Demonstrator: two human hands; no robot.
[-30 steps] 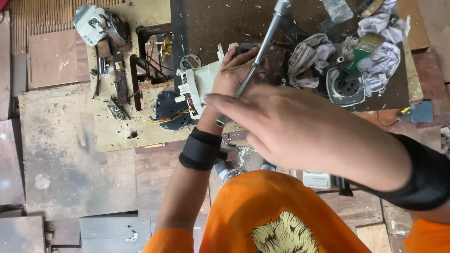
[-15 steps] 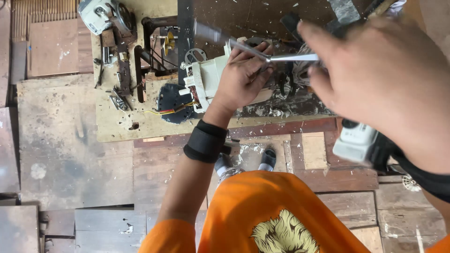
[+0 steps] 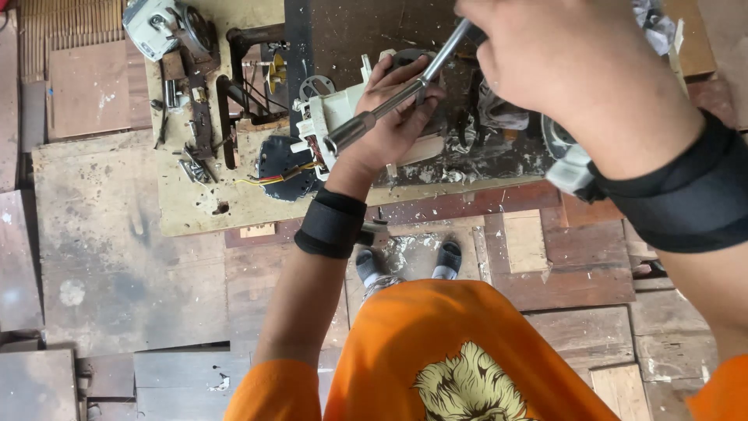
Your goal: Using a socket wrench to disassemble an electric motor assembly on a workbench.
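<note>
On the worktop point(image 3: 195, 210), the left hand point(image 3: 393, 117) grips the white motor point(image 3: 343, 117); the right hand point(image 3: 569, 70), now higher, clenches the rod point(image 3: 389, 101), now slanting down-left instead of level.

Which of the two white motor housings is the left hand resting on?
The left hand rests on the central white housing; the other housing lies untouched at the top left.

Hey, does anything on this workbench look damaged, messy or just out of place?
Yes. The white motor housing under the left hand is opened, with coloured wires spilling out. Loose metal parts and pale debris litter the bench.
</note>
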